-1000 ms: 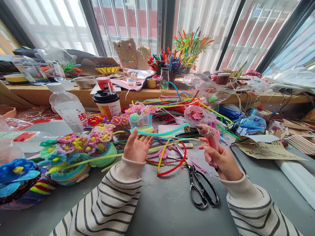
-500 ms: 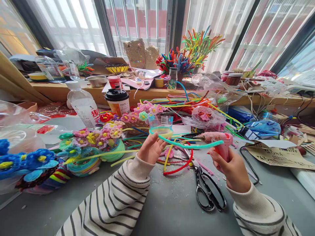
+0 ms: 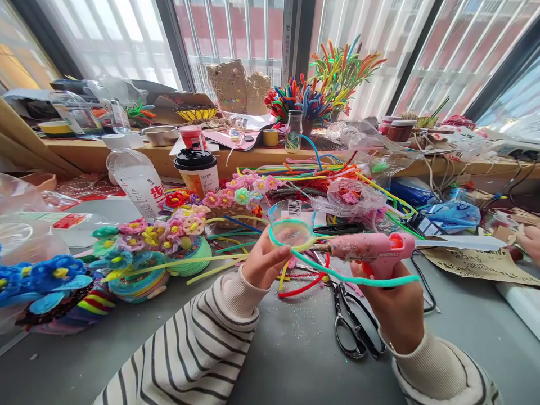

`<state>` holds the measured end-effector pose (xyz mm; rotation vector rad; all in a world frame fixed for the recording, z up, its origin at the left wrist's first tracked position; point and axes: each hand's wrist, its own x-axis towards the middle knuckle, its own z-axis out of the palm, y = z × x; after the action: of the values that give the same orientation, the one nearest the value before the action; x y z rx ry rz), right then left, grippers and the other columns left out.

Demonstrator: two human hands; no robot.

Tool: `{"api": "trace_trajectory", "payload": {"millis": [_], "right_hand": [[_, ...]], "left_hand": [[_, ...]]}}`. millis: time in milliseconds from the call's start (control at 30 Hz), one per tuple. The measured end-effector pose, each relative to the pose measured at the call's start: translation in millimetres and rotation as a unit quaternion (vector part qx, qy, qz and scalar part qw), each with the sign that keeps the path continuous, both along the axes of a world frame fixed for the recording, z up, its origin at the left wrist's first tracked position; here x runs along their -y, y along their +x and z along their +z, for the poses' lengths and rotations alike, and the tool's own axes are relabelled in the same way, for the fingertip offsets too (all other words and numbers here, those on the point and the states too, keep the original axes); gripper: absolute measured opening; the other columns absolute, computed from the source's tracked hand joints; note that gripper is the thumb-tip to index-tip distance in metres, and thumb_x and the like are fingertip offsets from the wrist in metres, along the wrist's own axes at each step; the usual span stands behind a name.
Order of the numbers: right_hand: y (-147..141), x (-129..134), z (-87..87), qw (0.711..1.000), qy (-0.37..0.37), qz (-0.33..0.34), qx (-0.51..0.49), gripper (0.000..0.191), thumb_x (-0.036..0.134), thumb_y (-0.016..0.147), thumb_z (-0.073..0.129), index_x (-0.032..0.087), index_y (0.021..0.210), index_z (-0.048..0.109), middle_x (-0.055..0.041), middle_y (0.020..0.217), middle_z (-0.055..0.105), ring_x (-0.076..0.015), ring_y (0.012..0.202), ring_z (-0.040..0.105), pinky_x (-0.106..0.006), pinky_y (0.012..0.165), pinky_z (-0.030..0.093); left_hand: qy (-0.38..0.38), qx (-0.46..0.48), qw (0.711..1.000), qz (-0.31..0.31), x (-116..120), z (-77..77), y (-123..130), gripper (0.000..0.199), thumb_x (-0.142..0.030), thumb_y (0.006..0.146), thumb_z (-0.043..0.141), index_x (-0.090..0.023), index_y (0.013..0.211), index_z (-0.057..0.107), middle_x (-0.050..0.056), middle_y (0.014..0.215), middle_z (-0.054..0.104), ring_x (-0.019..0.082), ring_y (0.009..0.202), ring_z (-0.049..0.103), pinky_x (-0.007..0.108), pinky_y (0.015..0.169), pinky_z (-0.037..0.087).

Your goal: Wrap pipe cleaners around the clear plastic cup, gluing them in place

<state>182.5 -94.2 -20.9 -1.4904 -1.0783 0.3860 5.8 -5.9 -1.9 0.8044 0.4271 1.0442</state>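
My left hand (image 3: 266, 257) is closed around the lower side of a clear plastic cup (image 3: 291, 216), tilted above the table. A teal pipe cleaner (image 3: 333, 273) and a pale yellow band run round the cup's base, and the teal one's loose end stretches right, in front of my right hand (image 3: 394, 306). That hand grips a pink glue gun (image 3: 375, 250) by its handle, with the nozzle pointing left, close to the cup's edge. A translucent glue stick (image 3: 459, 242) sticks out of the gun's back. Black-handled scissors (image 3: 354, 323) lie below, between my hands.
Pipe-cleaner flower pots (image 3: 194, 256) crowd the left side. A lidded paper cup (image 3: 197, 171) and a plastic bottle (image 3: 137, 183) stand behind them. Loose pipe cleaners (image 3: 295, 171) pile up mid-table. Another person's hand (image 3: 529, 242) shows at the right edge, near printed brown paper (image 3: 476, 264).
The glue gun has turned more side-on, and its nozzle has come to the cup's edge. The cup has shifted slightly right and tilted. Another person's hand has appeared at the right edge.
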Motion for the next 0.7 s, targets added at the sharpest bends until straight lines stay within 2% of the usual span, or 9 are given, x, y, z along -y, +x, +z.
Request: {"api": "trace_trajectory", "payload": {"millis": [100,233,300,433,567,700], "right_hand": [[-6.2,-1.2,5.2,0.993,0.007,-0.075,0.087,0.026,0.04,0.063,0.066,0.02,0.062,0.049,0.004,0.045,0.044,-0.01,0.041,0.038,-0.026,0.04,0.033],[-7.3,-2.0,8.9,0.987,0.012,-0.099,0.127,0.03,0.04,0.063,0.065,0.02,0.055,0.044,0.0063,0.043,0.036,-0.0074,0.041,0.03,-0.024,0.04,0.03],[-6.5,-2.0,8.7,0.989,0.008,-0.104,0.103,0.029,0.043,0.063,0.064,0.019,0.061,0.048,0.0051,0.045,0.04,-0.0084,0.041,0.033,-0.025,0.04,0.032],[-6.3,-2.1,6.9,0.995,-0.001,-0.072,0.072,0.029,0.044,0.064,0.064,0.019,0.072,0.051,0.0012,0.051,0.048,-0.0124,0.043,0.043,-0.027,0.039,0.035],[-10.7,-1.6,7.7,0.988,0.005,-0.107,0.108,0.026,0.041,0.065,0.064,0.021,0.066,0.048,0.0004,0.049,0.046,-0.0124,0.041,0.041,-0.028,0.037,0.034],[-15.4,-0.4,9.4,0.986,-0.011,-0.119,0.115,0.025,0.041,0.065,0.064,0.02,0.07,0.051,-0.003,0.052,0.05,-0.0144,0.042,0.045,-0.03,0.039,0.037]], "left_hand": [[-0.012,-0.012,1.0,0.014,-2.3,-2.0,0.2,0.044,-0.029,0.056,0.074,-0.016,0.096,0.059,0.009,0.098,0.065,0.025,0.1,0.058,0.035,0.091,0.041],[0.001,-0.012,1.0,0.021,-3.1,-2.2,0.9,0.044,-0.025,0.056,0.074,-0.018,0.096,0.058,0.007,0.097,0.065,0.023,0.097,0.059,0.03,0.085,0.044],[0.009,-0.022,1.0,0.012,-1.8,-0.9,1.7,0.047,-0.023,0.054,0.075,-0.018,0.097,0.057,0.007,0.096,0.065,0.021,0.091,0.061,0.029,0.077,0.046],[0.004,-0.038,0.999,0.008,1.5,3.2,3.3,0.053,-0.023,0.048,0.079,-0.02,0.096,0.056,0.005,0.09,0.066,0.017,0.073,0.061,0.025,0.06,0.046],[-0.012,-0.032,0.999,0.016,3.2,5.5,4.3,0.056,-0.021,0.043,0.08,-0.02,0.094,0.056,0.005,0.093,0.065,0.018,0.076,0.06,0.026,0.063,0.045],[-0.012,-0.035,0.999,0.015,3.2,4.1,5.4,0.056,-0.022,0.041,0.081,-0.02,0.092,0.056,0.004,0.089,0.064,0.018,0.076,0.059,0.026,0.062,0.043]]}}
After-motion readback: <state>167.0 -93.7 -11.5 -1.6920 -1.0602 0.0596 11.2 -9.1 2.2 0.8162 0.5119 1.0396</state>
